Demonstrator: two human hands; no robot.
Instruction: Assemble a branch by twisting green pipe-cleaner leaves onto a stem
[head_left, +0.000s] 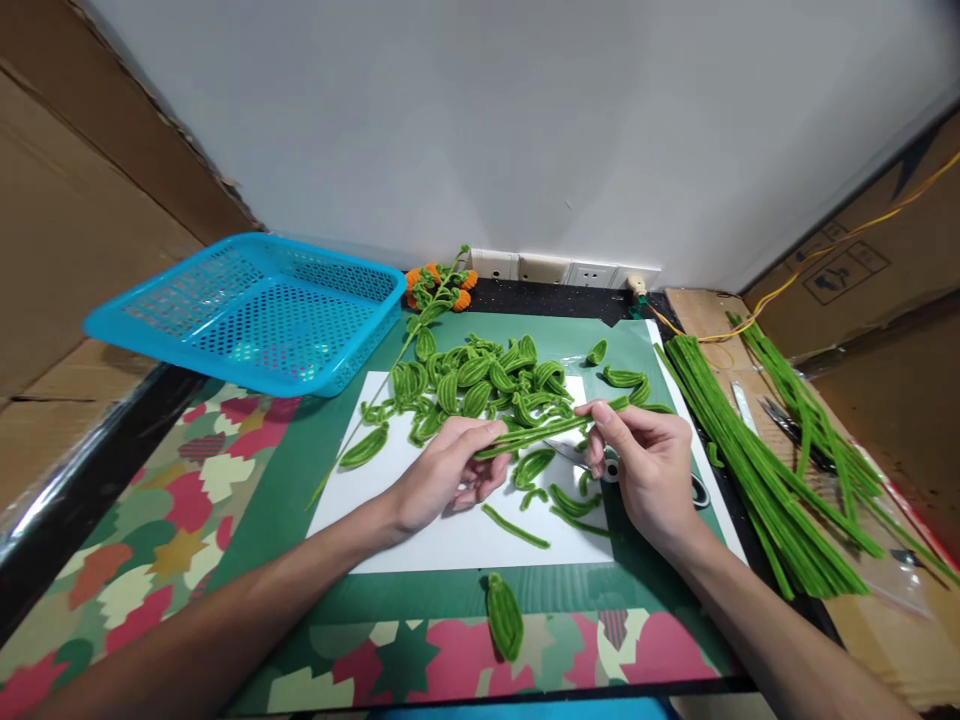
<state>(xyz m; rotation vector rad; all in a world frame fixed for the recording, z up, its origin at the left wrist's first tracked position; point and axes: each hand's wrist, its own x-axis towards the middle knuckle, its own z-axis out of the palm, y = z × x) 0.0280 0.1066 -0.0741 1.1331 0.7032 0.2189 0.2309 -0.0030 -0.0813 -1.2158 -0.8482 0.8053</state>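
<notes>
My left hand (pixel 448 473) and my right hand (pixel 646 462) pinch the two ends of a folded bundle of green pipe cleaners (pixel 541 432) held level above a white sheet (pixel 450 540). Both hands are closed on it. Behind it lies a pile of finished green pipe-cleaner leaves (pixel 480 385). A few short green pieces (pixel 514 526) lie on the sheet under my hands. One finished leaf (pixel 505 615) lies near the table's front edge. Scissors (pixel 697 488) are partly hidden beneath my right hand.
A blue perforated basket (pixel 251 310) sits tilted at the back left. A long stem with orange flowers (pixel 439 288) lies by it. Straight green pipe cleaners (pixel 757 470) are heaped at the right, with another pair of scissors (pixel 795 432) among them. Cardboard walls stand on both sides.
</notes>
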